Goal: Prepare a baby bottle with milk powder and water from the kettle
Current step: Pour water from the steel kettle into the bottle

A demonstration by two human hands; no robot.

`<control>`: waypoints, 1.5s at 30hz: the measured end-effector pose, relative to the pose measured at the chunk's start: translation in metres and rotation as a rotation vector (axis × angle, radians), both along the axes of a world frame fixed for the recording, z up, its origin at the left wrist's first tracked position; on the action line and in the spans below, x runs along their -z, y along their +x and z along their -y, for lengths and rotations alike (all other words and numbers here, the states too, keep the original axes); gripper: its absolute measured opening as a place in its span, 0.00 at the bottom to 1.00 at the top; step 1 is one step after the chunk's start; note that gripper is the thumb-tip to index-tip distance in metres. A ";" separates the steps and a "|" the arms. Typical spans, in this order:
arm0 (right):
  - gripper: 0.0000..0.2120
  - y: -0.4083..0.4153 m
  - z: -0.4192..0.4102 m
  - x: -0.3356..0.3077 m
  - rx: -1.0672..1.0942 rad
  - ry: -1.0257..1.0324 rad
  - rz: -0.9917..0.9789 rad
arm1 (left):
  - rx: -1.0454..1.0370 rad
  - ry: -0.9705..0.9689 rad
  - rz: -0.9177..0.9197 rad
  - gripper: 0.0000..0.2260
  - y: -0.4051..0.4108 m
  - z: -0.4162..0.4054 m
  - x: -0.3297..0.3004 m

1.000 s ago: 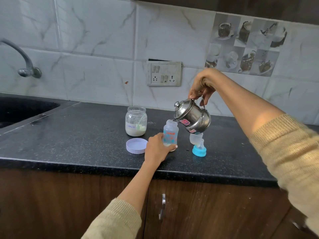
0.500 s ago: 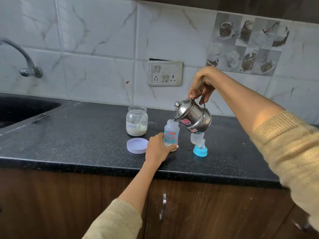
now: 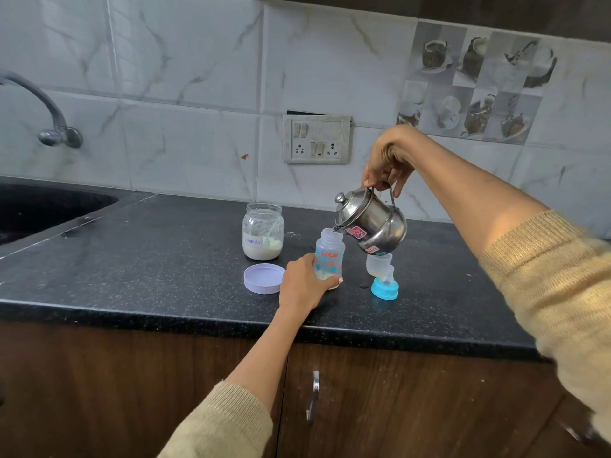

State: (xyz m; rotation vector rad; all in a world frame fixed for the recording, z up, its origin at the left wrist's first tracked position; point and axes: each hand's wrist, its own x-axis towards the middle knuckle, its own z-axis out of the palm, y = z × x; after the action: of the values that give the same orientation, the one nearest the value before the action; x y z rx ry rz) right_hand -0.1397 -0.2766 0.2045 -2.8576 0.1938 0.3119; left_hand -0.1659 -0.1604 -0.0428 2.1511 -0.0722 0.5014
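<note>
A: What has moved since a moment ago?
B: Almost nothing; the kettle [image 3: 372, 223] is still tipped with its spout at the mouth of the baby bottle [image 3: 329, 256]; both hands have stayed where they were.
A: Where is the bottle?
B: It stands upright on the black table [image 3: 132, 259], near the front edge; there is a little pale stuff at its bottom.
A: Who holds it?
B: The left hand [image 3: 305, 284]; its grip is curled round the lower part of the bottle; the right hand [image 3: 388, 160] holds the kettle's thin handle from above, fingers curled on it.
A: What else is close by?
B: A blue teat ring [image 3: 384, 287] and a clear cap [image 3: 378, 264] sit just to the right of the bottle; a purple lid [image 3: 264, 278] lies flat on its left; behind the lid stands an open jar of milk powder [image 3: 263, 231] with a scoop inside.
</note>
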 end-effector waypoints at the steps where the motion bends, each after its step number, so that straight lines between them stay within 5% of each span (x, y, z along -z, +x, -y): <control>1: 0.11 0.001 0.001 0.000 0.002 0.009 0.000 | 0.000 0.000 0.000 0.28 0.000 0.000 0.000; 17: 0.03 0.009 0.008 -0.001 0.002 0.017 -0.004 | 0.003 0.002 -0.003 0.28 -0.001 -0.001 0.000; 45: 0.02 0.010 0.011 -0.001 0.023 0.030 -0.007 | -0.001 0.021 0.010 0.27 0.000 0.000 0.000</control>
State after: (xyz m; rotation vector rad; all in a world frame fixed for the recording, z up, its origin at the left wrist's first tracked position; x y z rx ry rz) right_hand -0.1292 -0.2873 0.2059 -2.8232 0.2219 0.3172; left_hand -0.1656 -0.1603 -0.0433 2.1690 -0.0824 0.5141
